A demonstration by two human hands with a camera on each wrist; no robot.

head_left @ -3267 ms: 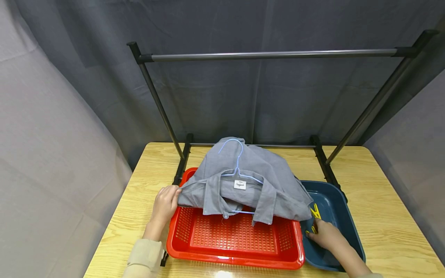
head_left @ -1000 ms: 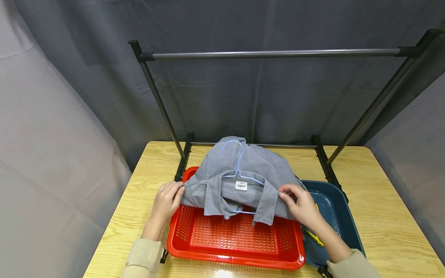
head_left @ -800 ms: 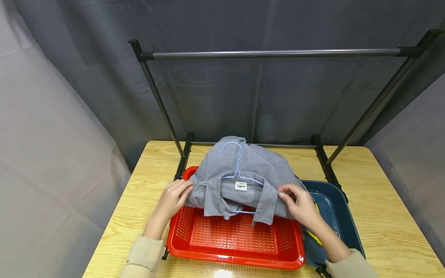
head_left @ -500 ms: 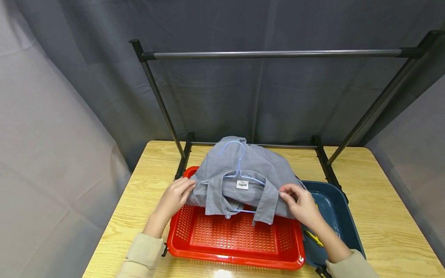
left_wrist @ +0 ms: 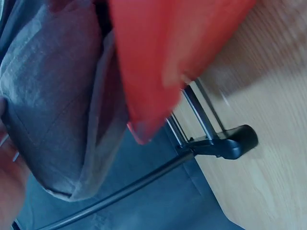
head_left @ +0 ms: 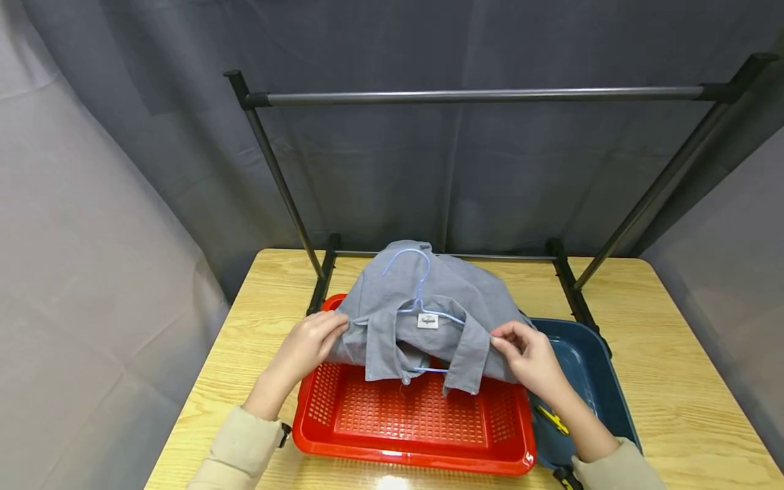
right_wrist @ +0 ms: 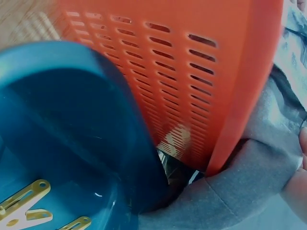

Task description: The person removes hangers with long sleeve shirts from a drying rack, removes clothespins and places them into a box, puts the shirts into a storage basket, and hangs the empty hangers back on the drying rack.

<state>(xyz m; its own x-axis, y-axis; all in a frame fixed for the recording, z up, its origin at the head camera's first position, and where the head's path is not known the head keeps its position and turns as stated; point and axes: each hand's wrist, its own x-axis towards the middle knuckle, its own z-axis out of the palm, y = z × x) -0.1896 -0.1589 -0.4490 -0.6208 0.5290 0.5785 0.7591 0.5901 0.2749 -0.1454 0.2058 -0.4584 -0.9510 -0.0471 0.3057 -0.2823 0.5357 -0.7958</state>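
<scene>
A grey collared shirt (head_left: pixel 453 286) lies draped over the back of a red basket (head_left: pixel 410 466). A light-blue hanger (head_left: pixel 419 299) sits in its neck, the hook lying up over the cloth. My left hand (head_left: pixel 312 344) pinches the shirt at its left shoulder, thumb against fingers. On the other side of the collar, my right hand (head_left: pixel 533 357) pinches the right shoulder between thumb and forefinger. The left wrist view shows the shirt's cloth (left_wrist: pixel 53 110) hanging beside the basket's red wall (left_wrist: pixel 148 57). Cloth hides most of the hanger's arms.
A dark blue basin (head_left: pixel 578 364) stands to the right of the basket, partly under my right forearm. Yellow clothespins (right_wrist: pixel 24 206) lie in it. Behind, a metal rack with a horizontal bar (head_left: pixel 484 96) rises from the wooden table (head_left: pixel 686 381). Grey curtains hang around.
My right hand has come out of the basin and up to the shirt's right shoulder, where it stays. My left hand has slid inward along the left shoulder toward the collar.
</scene>
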